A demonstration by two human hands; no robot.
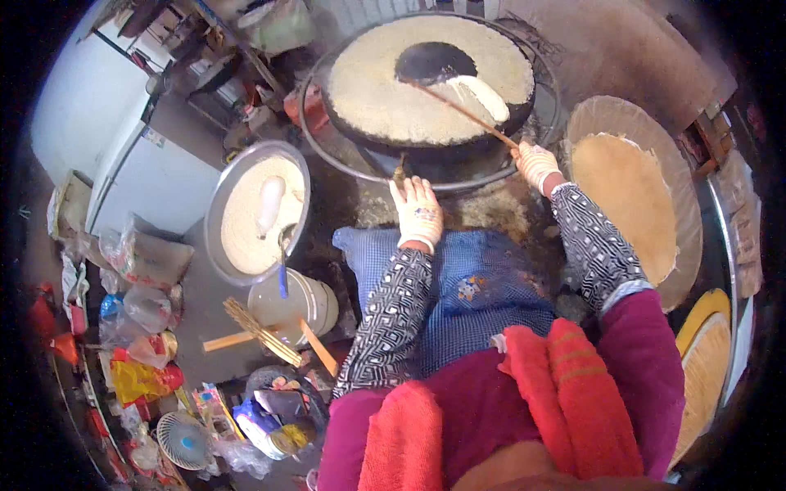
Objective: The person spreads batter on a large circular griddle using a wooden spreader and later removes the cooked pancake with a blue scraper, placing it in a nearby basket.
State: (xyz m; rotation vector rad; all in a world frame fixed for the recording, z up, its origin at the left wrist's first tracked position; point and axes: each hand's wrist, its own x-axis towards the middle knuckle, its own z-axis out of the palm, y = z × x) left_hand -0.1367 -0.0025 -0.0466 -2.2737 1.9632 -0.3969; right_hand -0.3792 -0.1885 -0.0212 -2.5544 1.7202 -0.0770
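Note:
A big round black griddle [434,139] lies ahead of me, mostly covered by a thin pale batter sheet [377,90], with one bare dark patch [434,61]. My right hand [536,164], in a white work glove, grips a long wooden stick [467,114] whose far end pushes a white lump of batter [479,94] beside the bare patch. My left hand [417,211], also gloved, rests flat with fingers spread on my blue checked apron [467,286] near the griddle's front rim.
At left, a metal basin of pale batter [246,217] holds a white ladle. A white bucket [299,299] and wooden sticks [258,331] lie below it. A stack of finished thin pancakes [626,204] sits on a round mat at right. Bags and a small fan clutter the lower left.

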